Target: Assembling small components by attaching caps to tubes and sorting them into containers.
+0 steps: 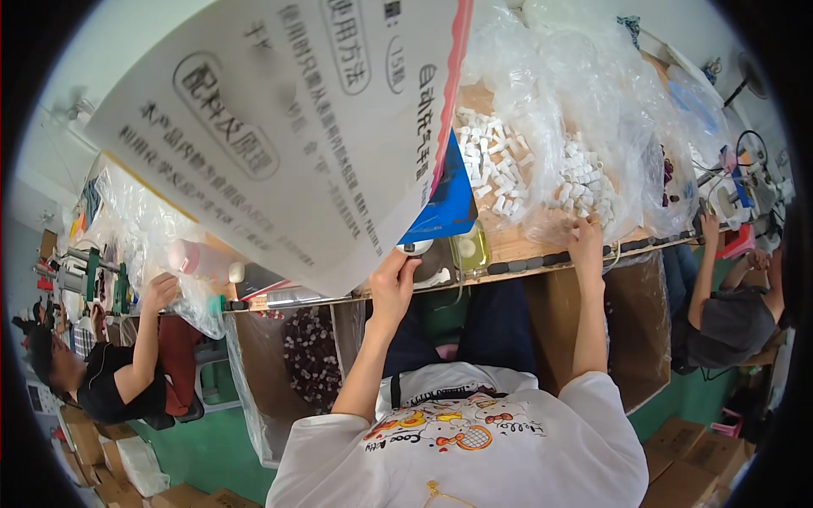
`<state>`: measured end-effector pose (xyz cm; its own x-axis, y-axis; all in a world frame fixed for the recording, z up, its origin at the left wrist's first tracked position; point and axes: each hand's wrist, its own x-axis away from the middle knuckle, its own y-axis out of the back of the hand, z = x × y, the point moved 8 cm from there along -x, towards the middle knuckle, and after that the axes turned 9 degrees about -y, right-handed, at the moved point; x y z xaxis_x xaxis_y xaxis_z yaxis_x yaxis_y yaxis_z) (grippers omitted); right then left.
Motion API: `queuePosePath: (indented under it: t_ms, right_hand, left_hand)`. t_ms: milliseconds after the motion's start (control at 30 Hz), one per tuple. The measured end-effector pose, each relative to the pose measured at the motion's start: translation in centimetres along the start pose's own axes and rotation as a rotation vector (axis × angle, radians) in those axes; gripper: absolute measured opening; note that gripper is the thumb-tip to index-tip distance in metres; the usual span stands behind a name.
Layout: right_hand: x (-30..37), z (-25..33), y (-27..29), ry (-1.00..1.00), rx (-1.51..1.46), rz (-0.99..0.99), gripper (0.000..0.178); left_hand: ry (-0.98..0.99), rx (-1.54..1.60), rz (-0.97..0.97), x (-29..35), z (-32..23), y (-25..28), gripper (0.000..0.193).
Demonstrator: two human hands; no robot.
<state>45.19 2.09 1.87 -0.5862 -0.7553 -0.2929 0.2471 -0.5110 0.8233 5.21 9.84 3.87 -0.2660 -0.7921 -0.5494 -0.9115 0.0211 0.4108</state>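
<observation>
At the table's front edge, my left hand [392, 286] is closed in a pinch beside a small white round part [417, 247]; whatever lies between its fingertips is hidden. To the right, my right hand [586, 244] has its fingertips drawn together at the near side of a heap of small white plastic pieces [584, 182]. I cannot make out what is in those fingers. Another heap of white pieces [491, 161] lies further left, partly under clear plastic sheeting [542, 102]. A clear container of yellow-green liquid [473, 248] stands between my hands.
A large printed white sheet [279, 127] hangs close, hiding the table's upper left, with a blue panel [453, 199] behind it. Below the table are a box of dark red and white pieces [313, 356] and a cardboard box [639, 339]. Co-workers sit left [127, 381] and right [737, 322].
</observation>
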Motion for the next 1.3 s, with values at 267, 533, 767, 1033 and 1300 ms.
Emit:
queuePosePath:
  t_ms: [267, 533, 767, 1033, 1300]
  right_hand:
    - [-1.3, -3.7, -0.1, -0.081, 0.074, 0.08, 0.009]
    - [5.2, 10.9, -2.8, 0.074, -0.674, 0.062, 0.01]
    - [5.9, 15.1, -5.6, 0.38, -0.421, 0.101, 0.015]
    - [6.9, 17.7, -6.9, -0.127, -1.235, 0.36, 0.015]
    - [9.7, 26.7, -4.0, 0.742, -0.652, 0.141, 0.023]
  left_hand:
    - [0.083, 0.126, 0.228, -0.5, 3.7, -0.7, 0.019]
    - [0.031, 0.137, 0.134, 0.2, 2.6, -1.7, 0.036]
    - [-0.045, -0.09, -0.057, -1.2, 0.1, 0.3, 0.028]
    - [0.103, 0.169, 0.234, -0.7, 5.3, -1.2, 0.028]
    - [0.084, -0.113, 0.182, -1.1, 2.8, -0.5, 0.024]
